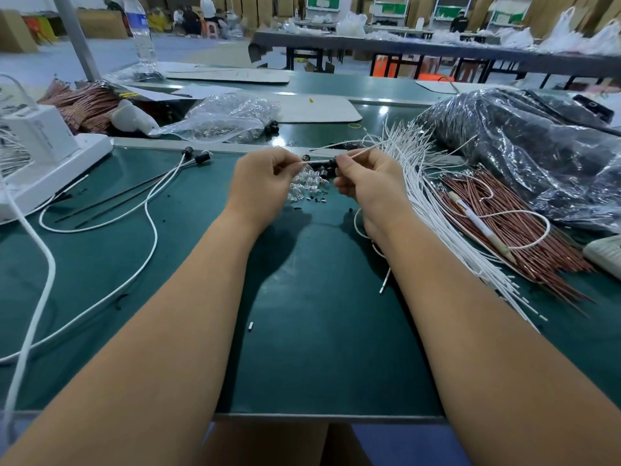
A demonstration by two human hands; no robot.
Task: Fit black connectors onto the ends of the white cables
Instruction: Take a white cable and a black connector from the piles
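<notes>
Above frame centre, left hand [260, 183] and right hand [364, 178] pinching one white cable [317, 160], black connector [332, 162] threaded on. Bare green mat [319, 331] below; white cable bundle [437, 210] crowding right.

Bench: we sit at a green-topped worktable [302, 348] with a pale raised strip across its far edge.
Post: a grey metal upright [75, 35] rises at our far left.
Floor: pale grey concrete [208, 52] stretches away beyond us.
Far table: a long dark table [386, 45] on black legs, white plastic bags [571, 35] piled on it.
Back wall: we see stacked cardboard boxes [100, 23] and shelving with green panels [389, 8].
Seating: orange plastic stools [381, 67] under that table.
Light: soft, even, overhead glare on the bench.
</notes>
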